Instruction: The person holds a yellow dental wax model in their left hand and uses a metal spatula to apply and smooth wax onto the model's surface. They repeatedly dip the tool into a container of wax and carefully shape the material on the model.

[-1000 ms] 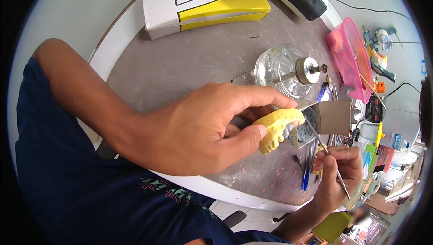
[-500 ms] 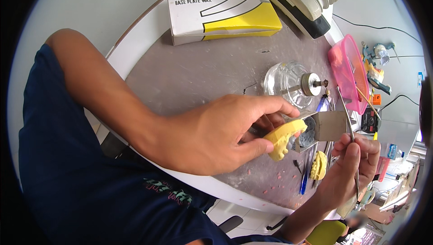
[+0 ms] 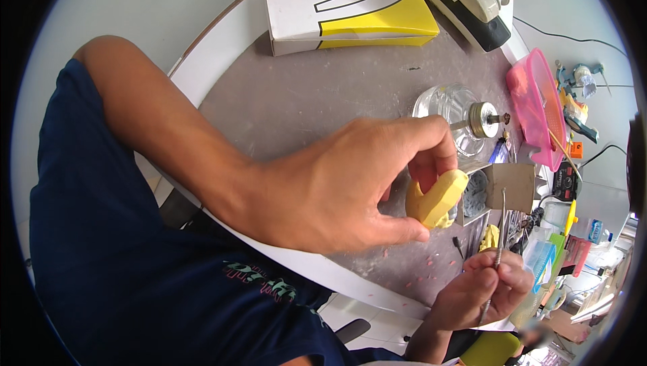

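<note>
My left hand (image 3: 337, 194) reaches in from the left, its thumb and fingers closed around a yellow plaster dental model (image 3: 441, 199). The model's smooth back faces up, and most of its teeth are turned out of sight. At lower right my right hand (image 3: 472, 292) pinches a thin metal dental instrument (image 3: 502, 221), whose tip points up and stays apart from the model. A second yellow dental model (image 3: 491, 236) lies on the table behind my right hand, partly hidden by it.
A glass spirit lamp (image 3: 441, 101) stands beyond my left fingers. An open small box (image 3: 510, 187) holds grey material. A white and yellow carton (image 3: 354, 9) lies at the back, a pink basket (image 3: 529, 106) at right. Pink scraps (image 3: 419, 278) dot the table. Another person is in the background.
My left hand has turned the model, so its smooth back now shows more and its teeth less. My right hand with the instrument has moved left and down, nearer the model.
</note>
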`<move>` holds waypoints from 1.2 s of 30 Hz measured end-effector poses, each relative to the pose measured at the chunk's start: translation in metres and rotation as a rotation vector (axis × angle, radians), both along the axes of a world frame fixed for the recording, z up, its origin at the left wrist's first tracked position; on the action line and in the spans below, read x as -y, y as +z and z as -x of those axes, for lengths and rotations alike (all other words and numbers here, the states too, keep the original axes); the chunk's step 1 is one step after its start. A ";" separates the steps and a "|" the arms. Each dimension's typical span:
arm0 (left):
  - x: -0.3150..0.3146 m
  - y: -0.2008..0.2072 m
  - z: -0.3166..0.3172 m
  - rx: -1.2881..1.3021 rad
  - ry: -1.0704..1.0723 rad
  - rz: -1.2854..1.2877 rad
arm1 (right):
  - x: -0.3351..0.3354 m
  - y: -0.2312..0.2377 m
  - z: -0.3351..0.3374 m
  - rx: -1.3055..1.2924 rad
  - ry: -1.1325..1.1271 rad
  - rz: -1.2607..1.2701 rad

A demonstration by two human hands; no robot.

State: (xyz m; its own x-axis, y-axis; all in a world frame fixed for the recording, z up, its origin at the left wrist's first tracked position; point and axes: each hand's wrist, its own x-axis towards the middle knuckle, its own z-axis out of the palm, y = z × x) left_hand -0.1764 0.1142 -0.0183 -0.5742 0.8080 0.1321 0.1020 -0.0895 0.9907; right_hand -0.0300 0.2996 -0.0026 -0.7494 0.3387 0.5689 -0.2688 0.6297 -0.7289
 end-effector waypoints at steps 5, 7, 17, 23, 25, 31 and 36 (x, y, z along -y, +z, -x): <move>-0.002 -0.001 0.001 0.012 0.025 0.010 | -0.006 -0.011 -0.009 0.001 0.127 -0.084; -0.004 -0.002 0.001 0.014 0.029 -0.013 | -0.009 -0.011 -0.010 0.009 0.158 -0.114; -0.005 -0.001 0.003 0.020 0.013 -0.014 | -0.009 -0.012 -0.006 0.047 0.227 -0.104; -0.005 -0.001 0.003 0.005 0.019 -0.015 | -0.008 -0.013 -0.006 0.043 0.221 -0.079; -0.004 -0.001 0.002 -0.003 0.023 -0.013 | -0.008 -0.014 -0.005 0.042 0.225 -0.074; -0.005 -0.002 0.002 0.010 0.014 -0.011 | -0.007 -0.014 -0.005 0.049 0.224 -0.067; -0.004 -0.002 0.002 0.006 0.017 -0.002 | -0.007 -0.011 -0.005 0.106 0.190 -0.152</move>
